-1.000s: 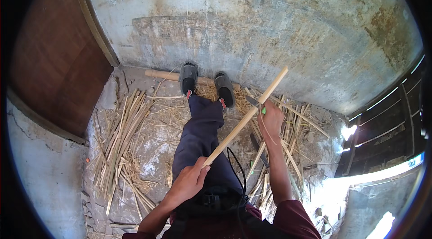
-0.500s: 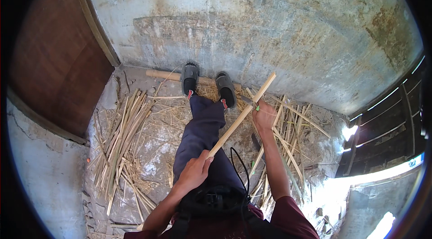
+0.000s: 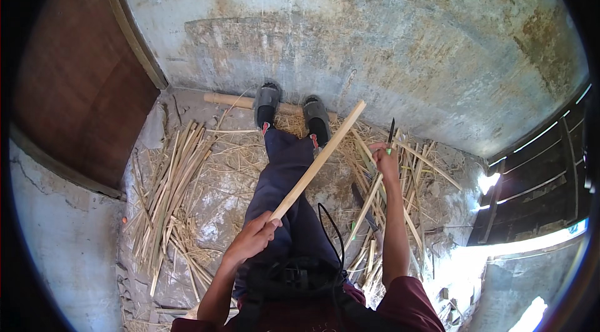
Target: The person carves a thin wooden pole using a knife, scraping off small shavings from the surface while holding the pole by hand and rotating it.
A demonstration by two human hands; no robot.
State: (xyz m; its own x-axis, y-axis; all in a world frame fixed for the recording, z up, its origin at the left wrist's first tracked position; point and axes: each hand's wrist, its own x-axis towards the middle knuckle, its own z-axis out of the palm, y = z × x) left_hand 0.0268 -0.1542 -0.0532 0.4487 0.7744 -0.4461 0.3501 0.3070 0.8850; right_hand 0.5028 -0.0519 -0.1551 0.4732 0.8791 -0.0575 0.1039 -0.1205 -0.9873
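Note:
My left hand (image 3: pixel 252 239) is closed round the lower end of a long pale bamboo strip (image 3: pixel 320 160). The strip slants up and to the right over my legs, its far end free in the air. Off to the right, my right hand (image 3: pixel 386 162) grips a small knife (image 3: pixel 392 134) with a green handle. Its dark, narrow blade points away from me, apart from the strip. Below the right hand, several split bamboo pieces (image 3: pixel 415 172) lie in a loose pile on the floor.
A bundle of bamboo strips (image 3: pixel 172 188) lies on the floor at the left, amid shavings. My feet rest by a bamboo pole (image 3: pixel 228 101) along the stained wall (image 3: pixel 350 32). A brown door panel (image 3: pixel 81 75) stands at left. A black cord (image 3: pixel 333 222) hangs by my waist.
My right hand has moved right, off the bamboo strip, and the knife blade has swung to point away from me. The strip's far end has shifted left, and my left hand slightly left and nearer.

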